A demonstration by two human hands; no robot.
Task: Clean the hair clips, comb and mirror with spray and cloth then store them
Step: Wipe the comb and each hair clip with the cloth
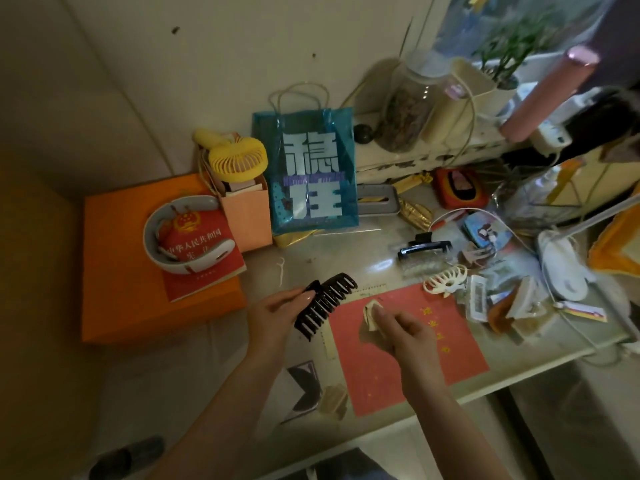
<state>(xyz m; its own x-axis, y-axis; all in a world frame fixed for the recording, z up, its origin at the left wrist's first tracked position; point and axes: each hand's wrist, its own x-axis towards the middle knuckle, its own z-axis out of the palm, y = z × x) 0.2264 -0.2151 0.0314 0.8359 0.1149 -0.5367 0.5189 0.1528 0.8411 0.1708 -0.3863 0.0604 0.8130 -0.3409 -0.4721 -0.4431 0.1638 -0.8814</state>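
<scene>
My left hand pinches a large dark claw hair clip by its handle end, holding it above the desk with its teeth pointing down and right. My right hand grips a small folded beige cloth just right of the clip, over a red card. A black clip lies further back on the desk, with a cream clip and a pinkish clip near it. A cream comb lies partly under the held clip.
An orange box with a red booklet and a white neck device stands at left. Behind are a yellow fan, a blue bag and a jar. Clutter and cables crowd the desk's right side; the desk edge runs at lower right.
</scene>
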